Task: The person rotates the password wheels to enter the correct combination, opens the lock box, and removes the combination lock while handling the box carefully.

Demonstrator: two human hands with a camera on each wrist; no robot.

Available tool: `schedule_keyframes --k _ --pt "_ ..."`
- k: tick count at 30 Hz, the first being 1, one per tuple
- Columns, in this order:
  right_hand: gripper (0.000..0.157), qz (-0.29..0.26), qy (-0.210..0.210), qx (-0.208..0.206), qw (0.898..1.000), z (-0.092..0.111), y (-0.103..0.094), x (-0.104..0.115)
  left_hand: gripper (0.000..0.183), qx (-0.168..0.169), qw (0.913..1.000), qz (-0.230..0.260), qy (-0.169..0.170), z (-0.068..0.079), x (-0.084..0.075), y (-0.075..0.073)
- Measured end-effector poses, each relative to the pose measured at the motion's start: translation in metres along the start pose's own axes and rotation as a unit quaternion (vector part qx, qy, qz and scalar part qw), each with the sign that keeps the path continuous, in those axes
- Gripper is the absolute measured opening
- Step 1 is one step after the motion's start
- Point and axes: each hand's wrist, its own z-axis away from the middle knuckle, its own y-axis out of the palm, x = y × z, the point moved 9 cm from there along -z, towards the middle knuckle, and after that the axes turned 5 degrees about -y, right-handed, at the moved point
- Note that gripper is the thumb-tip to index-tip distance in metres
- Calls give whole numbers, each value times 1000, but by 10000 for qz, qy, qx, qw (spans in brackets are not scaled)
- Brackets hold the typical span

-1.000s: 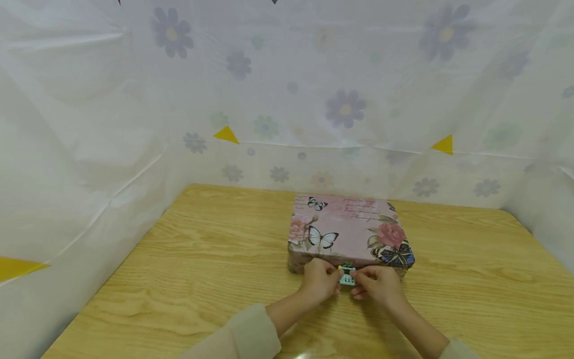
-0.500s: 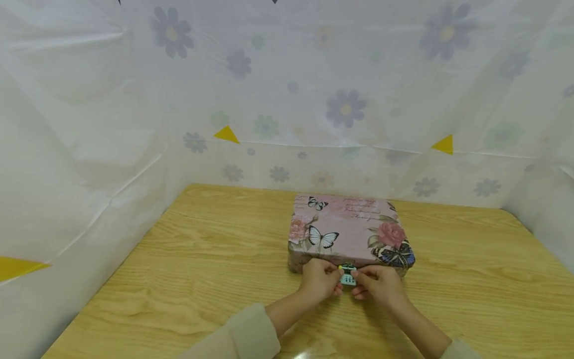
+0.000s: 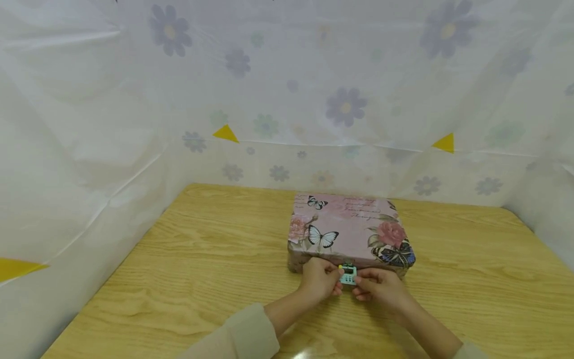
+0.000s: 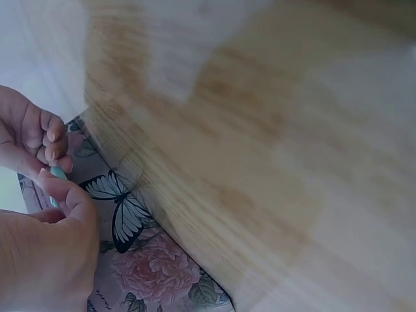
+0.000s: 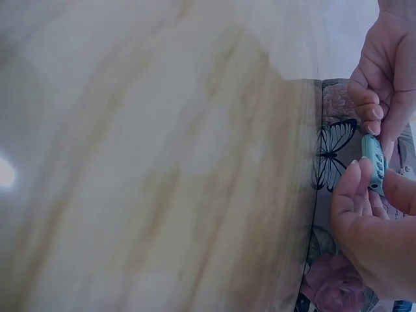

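A small mint-green combination padlock (image 3: pixel 348 279) hangs at the front clasp of a pink box (image 3: pixel 347 229) printed with butterflies and roses. My left hand (image 3: pixel 317 280) pinches the lock's left side between thumb and fingers. On the opposite side, my right hand (image 3: pixel 384 290) has its thumb and fingertips at the lock's lower right edge. The right wrist view shows the row of number dials on the padlock (image 5: pixel 373 157) between both hands. Fingers cover most of the padlock (image 4: pixel 58 172) in the left wrist view.
The closed box stands on a wood-grain table (image 3: pixel 215 249), towards its back edge. Behind it hangs a pale flower-printed sheet (image 3: pixel 278 89) with yellow triangles (image 3: pixel 225 133). More white sheeting (image 3: pixel 80 124) runs along the left side.
My right thumb and fingers have slid slightly down and right along the lock, so more of its face shows. My left hand and the box stay nearly where they were.
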Motion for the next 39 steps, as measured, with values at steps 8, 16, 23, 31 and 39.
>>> schedule_keyframes --k 8,16,23,31,39 --pt "34 50 -6 168 9998 -2 3 0 16 67 9998 -95 132 -2 -1 1" --pt "31 255 -39 12 9997 -2 6 1 13 -6 9995 -116 282 0 -3 -1" --pt "30 436 -34 -40 9990 -2 6 1 12 -85 9993 -156 319 3 -6 -2" --pt "29 388 33 -47 9992 -1 6 0 15 -66 9988 -309 367 2 -6 -3" --pt "35 239 -14 112 9997 1 7 2 16 -14 9994 -270 216 0 -4 -2"
